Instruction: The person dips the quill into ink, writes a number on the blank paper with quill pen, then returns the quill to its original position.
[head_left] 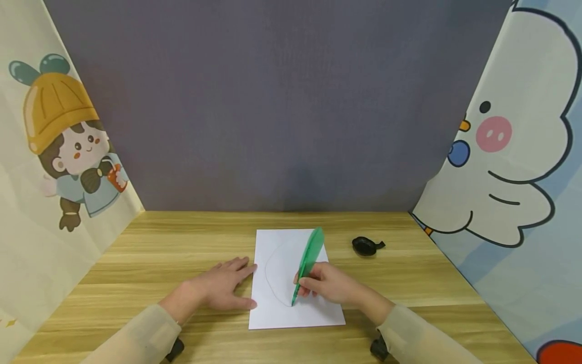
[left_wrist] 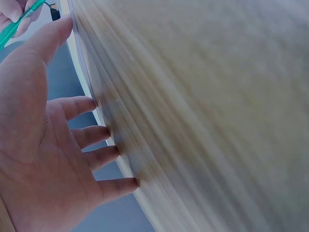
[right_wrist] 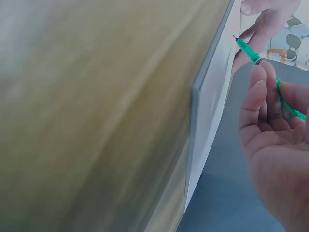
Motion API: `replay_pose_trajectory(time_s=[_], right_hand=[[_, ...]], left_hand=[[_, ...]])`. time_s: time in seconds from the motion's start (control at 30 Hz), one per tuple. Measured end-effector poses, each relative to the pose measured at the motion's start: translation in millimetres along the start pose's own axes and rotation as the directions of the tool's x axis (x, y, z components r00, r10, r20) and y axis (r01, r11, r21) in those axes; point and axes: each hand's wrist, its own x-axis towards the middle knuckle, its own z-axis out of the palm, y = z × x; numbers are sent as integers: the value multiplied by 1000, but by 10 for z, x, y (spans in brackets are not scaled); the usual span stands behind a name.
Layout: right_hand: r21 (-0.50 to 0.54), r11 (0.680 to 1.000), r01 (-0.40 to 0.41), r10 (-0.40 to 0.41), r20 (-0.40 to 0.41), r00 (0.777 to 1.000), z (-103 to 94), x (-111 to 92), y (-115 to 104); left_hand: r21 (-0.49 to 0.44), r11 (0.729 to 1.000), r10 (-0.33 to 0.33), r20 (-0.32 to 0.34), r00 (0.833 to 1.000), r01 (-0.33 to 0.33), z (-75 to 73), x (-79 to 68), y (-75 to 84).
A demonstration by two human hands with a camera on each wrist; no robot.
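Here, green pen [head_left: 311,253] in right hand [head_left: 333,286], curve [head_left: 265,272] on paper [head_left: 273,317]

A black object [head_left: 365,246] with a narrow tail lies before a grey backdrop [head_left: 282,106] flanked by cartoon-printed panels [head_left: 532,111].

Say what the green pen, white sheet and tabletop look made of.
Green pen: barrel likely plastic, from its smooth, seemingly glossy look; plume could be feather or plastic.
White sheet: probably matte paper, as a thin drawn line shows on it; its edge looks thick, so possibly backed.
Tabletop: wood or wood-print laminate, from the streaky grain; low sheen.
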Motion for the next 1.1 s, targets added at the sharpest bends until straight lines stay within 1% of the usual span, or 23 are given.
replay_pose_trajectory(time_s=[0.4,0.67,0.93,1.1], right_hand=[[11,1000,-8,8,-6,1000,-122,-114,45],[-2,1000,13,-13,-2,1000,-186,-138,121],[14,1000,-16,16,-7,1000,-250,-171,179],[17,1000,-10,10,-16,1000,-292,-196,206]], left_hand=[[3,1000,-2,-5,1000,2,5,3,3],[-3,1000,0,-2,1000,0,-8,4,15],[-7,1000,-5,2,1000,5,-14,6,27],[-5,1000,-7,2,1000,7,-11,9,27]])
